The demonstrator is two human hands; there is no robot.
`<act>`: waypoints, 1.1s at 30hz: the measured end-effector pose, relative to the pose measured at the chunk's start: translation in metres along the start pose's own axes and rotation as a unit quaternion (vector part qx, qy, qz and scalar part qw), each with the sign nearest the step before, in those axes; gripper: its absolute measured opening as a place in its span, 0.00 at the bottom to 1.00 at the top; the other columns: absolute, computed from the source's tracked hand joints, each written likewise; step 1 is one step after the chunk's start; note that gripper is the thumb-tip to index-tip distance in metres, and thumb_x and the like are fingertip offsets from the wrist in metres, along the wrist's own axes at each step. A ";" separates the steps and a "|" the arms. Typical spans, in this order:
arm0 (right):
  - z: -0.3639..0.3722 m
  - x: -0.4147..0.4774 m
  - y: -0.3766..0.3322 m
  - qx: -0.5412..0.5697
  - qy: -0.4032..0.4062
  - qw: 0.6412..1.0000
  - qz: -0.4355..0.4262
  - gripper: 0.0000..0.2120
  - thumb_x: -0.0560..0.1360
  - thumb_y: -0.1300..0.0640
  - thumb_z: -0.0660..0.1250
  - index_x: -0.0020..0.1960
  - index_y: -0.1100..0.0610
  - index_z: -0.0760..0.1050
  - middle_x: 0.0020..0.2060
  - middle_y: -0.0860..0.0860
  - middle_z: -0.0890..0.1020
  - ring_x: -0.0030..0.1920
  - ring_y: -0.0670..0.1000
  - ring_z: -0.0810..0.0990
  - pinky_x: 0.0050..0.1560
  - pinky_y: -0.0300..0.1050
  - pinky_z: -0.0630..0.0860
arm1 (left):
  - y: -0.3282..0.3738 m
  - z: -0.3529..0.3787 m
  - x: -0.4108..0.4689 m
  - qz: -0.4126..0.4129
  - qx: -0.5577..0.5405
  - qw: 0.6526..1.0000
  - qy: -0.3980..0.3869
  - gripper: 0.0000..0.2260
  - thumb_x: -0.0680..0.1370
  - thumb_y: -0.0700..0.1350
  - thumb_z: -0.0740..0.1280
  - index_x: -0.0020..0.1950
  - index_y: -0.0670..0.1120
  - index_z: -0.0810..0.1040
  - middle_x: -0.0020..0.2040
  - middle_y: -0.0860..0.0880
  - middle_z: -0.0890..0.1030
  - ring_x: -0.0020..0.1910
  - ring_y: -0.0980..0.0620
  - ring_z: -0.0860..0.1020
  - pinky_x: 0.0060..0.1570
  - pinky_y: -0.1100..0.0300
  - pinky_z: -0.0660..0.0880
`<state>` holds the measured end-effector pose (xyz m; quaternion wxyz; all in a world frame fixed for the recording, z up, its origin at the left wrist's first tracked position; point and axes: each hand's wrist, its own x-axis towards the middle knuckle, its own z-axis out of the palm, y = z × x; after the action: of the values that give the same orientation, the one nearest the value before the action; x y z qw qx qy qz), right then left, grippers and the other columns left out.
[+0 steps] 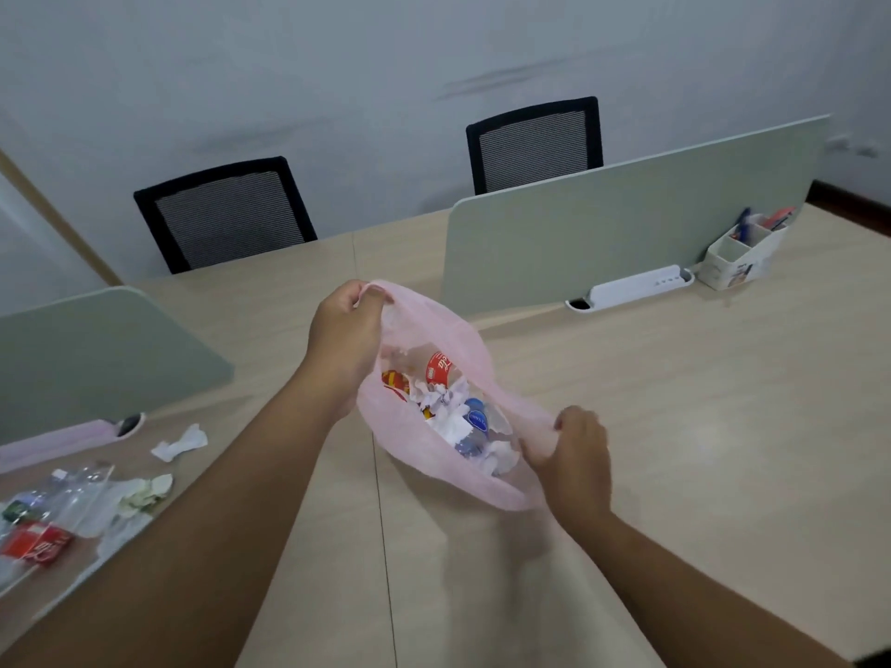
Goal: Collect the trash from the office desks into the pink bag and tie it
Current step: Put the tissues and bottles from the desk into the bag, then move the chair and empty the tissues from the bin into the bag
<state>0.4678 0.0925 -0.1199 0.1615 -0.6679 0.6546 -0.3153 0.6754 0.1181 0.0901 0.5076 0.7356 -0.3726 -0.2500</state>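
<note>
A thin pink bag [475, 351] hangs stretched open above the middle of the light wooden desk [699, 426]. My left hand [344, 332] grips its far rim and my right hand [576, 450] grips its near rim. Inside lie crumpled white paper, a red-labelled bottle [438, 368] and a clear bottle with a blue label [475, 421]. On the desk at the far left lie more trash: clear plastic bottles [58, 494], a red wrapper [36, 542] and crumpled paper [181, 441].
Pale green divider panels stand at the left [96, 359] and at the right [627, 233]. A white power strip [636, 286] and a white pen holder [742, 255] sit by the right panel. Two black mesh chairs [226, 214] stand behind the desk.
</note>
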 end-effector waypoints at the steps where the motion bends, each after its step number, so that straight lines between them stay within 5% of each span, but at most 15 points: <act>1: 0.000 0.001 0.003 -0.032 0.000 0.999 0.040 0.28 0.61 0.46 0.79 0.55 0.55 0.72 0.50 0.55 0.74 0.49 0.60 0.73 0.42 0.52 0.75 | -0.001 -0.003 0.001 0.006 0.005 1.000 -0.007 0.11 0.80 0.49 0.59 0.47 0.48 0.80 0.42 0.45 0.80 0.38 0.46 0.77 0.37 0.57 0.73; 3: 0.006 0.013 0.008 -0.071 -0.084 0.989 0.103 0.33 0.66 0.43 0.76 0.66 0.51 0.69 0.61 0.55 0.71 0.57 0.61 0.71 0.50 0.53 0.75 | -0.001 -0.008 0.004 0.020 0.014 1.000 -0.010 0.11 0.79 0.49 0.59 0.47 0.48 0.80 0.40 0.45 0.78 0.36 0.47 0.74 0.36 0.56 0.71; 5: 0.001 0.031 0.007 -0.031 -0.145 0.978 0.147 0.17 0.74 0.50 0.67 0.61 0.52 0.74 0.61 0.55 0.75 0.59 0.61 0.73 0.55 0.52 0.74 | 0.001 -0.015 0.011 0.047 0.037 0.998 0.011 0.10 0.79 0.49 0.60 0.46 0.46 0.79 0.37 0.47 0.74 0.35 0.48 0.71 0.35 0.57 0.67; 7: -0.020 0.053 -0.007 0.061 -0.083 0.983 0.150 0.05 0.74 0.61 0.62 0.48 0.58 0.76 0.49 0.59 0.80 0.52 0.62 0.78 0.49 0.50 0.75 | 0.008 -0.028 0.027 0.101 0.116 0.987 0.051 0.11 0.80 0.49 0.59 0.46 0.44 0.77 0.39 0.46 0.74 0.37 0.47 0.70 0.38 0.55 0.67; 9: -0.061 0.087 -0.034 0.059 0.014 0.991 0.122 0.05 0.75 0.64 0.57 0.44 0.58 0.71 0.41 0.58 0.75 0.43 0.61 0.75 0.43 0.48 0.71 | 0.021 -0.046 0.049 0.146 0.229 0.958 0.088 0.13 0.83 0.49 0.55 0.50 0.41 0.74 0.46 0.42 0.76 0.44 0.43 0.73 0.43 0.52 0.70; 14: -0.164 0.159 -0.095 -0.059 0.001 0.998 -0.021 0.08 0.79 0.60 0.56 0.50 0.59 0.74 0.52 0.62 0.79 0.53 0.64 0.77 0.48 0.50 0.72 | 0.057 -0.083 0.078 0.147 0.284 0.937 0.143 0.16 0.84 0.52 0.53 0.48 0.42 0.71 0.51 0.37 0.78 0.48 0.37 0.77 0.46 0.48 0.73; 17: -0.206 0.169 -0.092 -0.076 0.049 0.996 -0.009 0.09 0.80 0.60 0.53 0.48 0.57 0.71 0.54 0.62 0.79 0.54 0.64 0.77 0.45 0.48 0.68 | 0.074 -0.070 0.068 0.179 0.310 0.926 0.119 0.18 0.85 0.54 0.51 0.47 0.42 0.70 0.45 0.39 0.77 0.43 0.39 0.75 0.42 0.49 0.72; 25: -0.292 0.172 -0.018 -0.053 0.072 0.994 0.055 0.08 0.80 0.60 0.54 0.44 0.57 0.70 0.48 0.59 0.77 0.45 0.60 0.74 0.43 0.47 0.70 | 0.119 0.022 0.018 0.254 0.320 0.910 0.071 0.14 0.85 0.52 0.51 0.49 0.45 0.68 0.44 0.40 0.76 0.41 0.39 0.75 0.37 0.52 0.69; 28: -0.316 0.163 0.030 0.049 0.024 0.997 0.059 0.10 0.79 0.63 0.55 0.47 0.60 0.74 0.51 0.61 0.79 0.41 0.55 0.72 0.33 0.40 0.68 | 0.130 0.061 -0.009 0.268 0.316 0.909 0.058 0.14 0.85 0.51 0.50 0.51 0.44 0.69 0.44 0.40 0.75 0.42 0.39 0.74 0.39 0.52 0.69; 30: -0.332 0.144 0.061 0.117 0.003 0.992 0.055 0.11 0.79 0.65 0.55 0.49 0.58 0.76 0.44 0.56 0.78 0.36 0.51 0.71 0.28 0.36 0.65 | 0.134 0.086 -0.028 0.263 0.306 0.914 0.041 0.14 0.85 0.51 0.51 0.54 0.43 0.70 0.45 0.40 0.74 0.43 0.39 0.73 0.42 0.51 0.70; 33: -0.353 0.112 0.112 0.106 0.020 0.993 0.048 0.09 0.80 0.63 0.58 0.51 0.58 0.78 0.40 0.54 0.77 0.42 0.53 0.75 0.30 0.36 0.65 | 0.137 0.130 -0.065 0.275 0.290 0.917 0.013 0.15 0.85 0.51 0.51 0.54 0.42 0.71 0.45 0.40 0.74 0.44 0.39 0.72 0.44 0.50 0.70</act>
<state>0.1513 0.0426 0.0974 0.2332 -0.6082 0.6519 -0.3883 0.4991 0.0693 0.1705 0.3254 0.7225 -0.6095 0.0277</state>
